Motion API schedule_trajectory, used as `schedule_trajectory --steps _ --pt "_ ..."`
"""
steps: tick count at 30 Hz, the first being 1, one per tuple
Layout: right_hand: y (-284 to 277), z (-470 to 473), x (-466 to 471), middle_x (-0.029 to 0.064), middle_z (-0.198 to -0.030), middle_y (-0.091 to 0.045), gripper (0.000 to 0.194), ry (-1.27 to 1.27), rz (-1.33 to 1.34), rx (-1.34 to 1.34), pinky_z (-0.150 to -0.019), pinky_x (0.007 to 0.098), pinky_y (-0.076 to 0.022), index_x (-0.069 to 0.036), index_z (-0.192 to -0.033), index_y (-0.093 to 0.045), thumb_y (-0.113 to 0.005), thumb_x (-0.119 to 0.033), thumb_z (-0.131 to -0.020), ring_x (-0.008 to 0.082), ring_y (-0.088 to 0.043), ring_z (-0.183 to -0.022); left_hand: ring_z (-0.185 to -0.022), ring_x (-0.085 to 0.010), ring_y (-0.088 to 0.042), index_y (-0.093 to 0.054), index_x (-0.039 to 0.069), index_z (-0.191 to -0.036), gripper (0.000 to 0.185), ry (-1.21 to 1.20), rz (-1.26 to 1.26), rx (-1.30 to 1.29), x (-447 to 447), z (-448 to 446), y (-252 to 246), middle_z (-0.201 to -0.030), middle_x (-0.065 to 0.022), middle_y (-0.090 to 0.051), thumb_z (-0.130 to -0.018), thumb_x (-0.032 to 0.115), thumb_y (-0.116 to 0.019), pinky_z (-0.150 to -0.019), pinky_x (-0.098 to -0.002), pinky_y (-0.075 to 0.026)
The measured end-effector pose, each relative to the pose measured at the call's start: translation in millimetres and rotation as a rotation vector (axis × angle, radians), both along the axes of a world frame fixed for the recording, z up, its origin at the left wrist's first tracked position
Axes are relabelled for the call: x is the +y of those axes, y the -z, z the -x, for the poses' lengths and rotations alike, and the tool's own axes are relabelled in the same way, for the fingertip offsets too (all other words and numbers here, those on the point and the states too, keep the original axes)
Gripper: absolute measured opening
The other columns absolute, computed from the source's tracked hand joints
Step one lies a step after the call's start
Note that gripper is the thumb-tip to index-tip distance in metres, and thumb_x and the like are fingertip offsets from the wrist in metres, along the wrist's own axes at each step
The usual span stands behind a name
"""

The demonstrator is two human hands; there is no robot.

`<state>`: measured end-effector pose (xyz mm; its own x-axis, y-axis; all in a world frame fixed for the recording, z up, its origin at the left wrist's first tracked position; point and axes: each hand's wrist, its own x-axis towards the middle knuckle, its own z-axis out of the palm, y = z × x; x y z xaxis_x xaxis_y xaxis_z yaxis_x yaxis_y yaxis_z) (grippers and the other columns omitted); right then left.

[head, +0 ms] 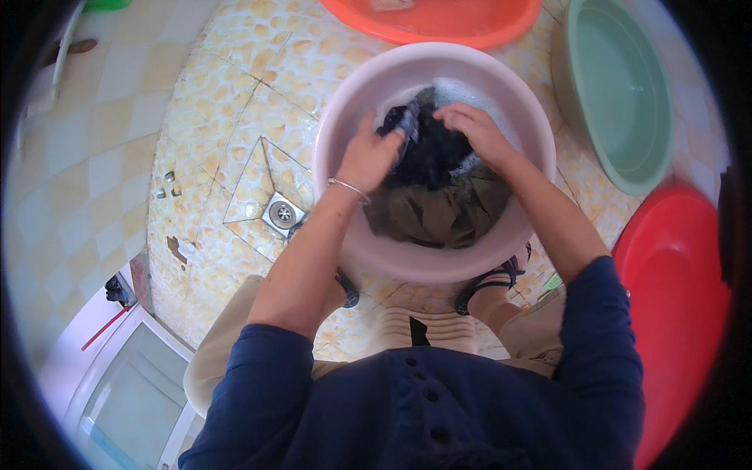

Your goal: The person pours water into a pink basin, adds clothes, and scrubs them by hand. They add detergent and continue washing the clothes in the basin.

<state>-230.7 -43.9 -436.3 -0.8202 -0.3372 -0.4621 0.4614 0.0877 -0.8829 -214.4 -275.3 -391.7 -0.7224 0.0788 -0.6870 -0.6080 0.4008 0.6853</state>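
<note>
A round pink plastic basin (pixel 435 267) stands on the tiled floor before me, with sudsy water (pixel 461 94) and wet cloth in it. My left hand (pixel 373 150) is at the left side of a dark cloth (pixel 432 153), its thumb and fingers around a bunched bluish-grey part. My right hand (pixel 473 129) is at the upper right of the dark cloth, fingers bent; whether it grips the fabric cannot be told. Below the dark cloth, nearer to me, an olive-brown cloth (pixel 435 217) lies partly in the water.
An orange basin (pixel 446 35) stands beyond the pink one. At the right are a tilted green basin (pixel 628 100) and a large red basin (pixel 670 305). A metal floor drain (pixel 283 212) lies left. My sandalled feet flank the pink basin's near side.
</note>
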Motion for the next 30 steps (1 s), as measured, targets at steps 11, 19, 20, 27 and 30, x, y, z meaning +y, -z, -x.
schedule_trajectory --steps 11,19,20,27,30 --pt "-6 -80 -43 0.0170 -0.124 -0.050 0.036 -0.347 -0.783 0.854 -0.090 0.0623 -0.0348 -0.007 -0.099 -0.057 -0.069 -0.025 -0.070 0.0356 -0.043 -0.122 -0.125 -0.0413 -0.037 -0.052 0.002 -0.118 0.049 0.696 0.689 0.668 16 -65 23 -0.138 -0.0223 -0.037 -0.076 0.024 -0.067 -0.099 -0.0564 -0.032" --pt "34 12 -54 0.0177 -0.103 -0.061 0.031 -0.571 -0.808 0.627 -0.078 0.0438 -0.0497 -0.007 -0.099 -0.058 -0.067 -0.025 -0.075 0.0336 -0.058 -0.100 -0.100 -0.0424 -0.059 -0.055 0.000 -0.105 0.028 0.470 0.597 0.108 24 -7 64 -0.104 -0.0259 -0.062 -0.086 0.020 -0.055 -0.083 -0.0537 -0.047" --pt "28 21 -63 0.0193 -0.098 -0.063 0.029 -0.574 -0.848 0.468 -0.077 0.0456 -0.0498 -0.005 -0.097 -0.059 -0.064 -0.027 -0.079 0.0351 -0.060 -0.095 -0.086 -0.0419 -0.063 -0.060 0.002 -0.100 0.026 0.487 0.667 0.212 21 -9 83 -0.088 -0.0233 -0.066 -0.090 0.024 -0.050 -0.075 -0.0518 -0.050" --pt "45 23 -69 0.0224 -0.089 -0.066 0.041 0.162 -0.763 0.258 -0.079 0.0418 -0.0487 -0.001 -0.096 -0.064 -0.063 -0.039 -0.082 0.0345 -0.064 -0.086 -0.104 -0.0371 -0.061 -0.068 0.001 -0.097 0.033 -0.137 0.736 0.311 40 7 89 -0.099 -0.0230 -0.066 -0.090 0.029 -0.051 -0.090 -0.0411 -0.046" --pt "57 16 -48 0.0138 -0.086 -0.066 0.035 0.538 -0.303 0.141 -0.078 0.0340 -0.0487 -0.001 -0.096 -0.066 -0.069 -0.033 -0.081 0.0212 -0.062 -0.081 -0.109 -0.0361 -0.058 -0.067 -0.002 -0.105 0.047 -0.451 0.068 0.409 27 17 60 -0.104 -0.0253 -0.065 -0.091 0.040 -0.049 -0.095 -0.0378 -0.041"
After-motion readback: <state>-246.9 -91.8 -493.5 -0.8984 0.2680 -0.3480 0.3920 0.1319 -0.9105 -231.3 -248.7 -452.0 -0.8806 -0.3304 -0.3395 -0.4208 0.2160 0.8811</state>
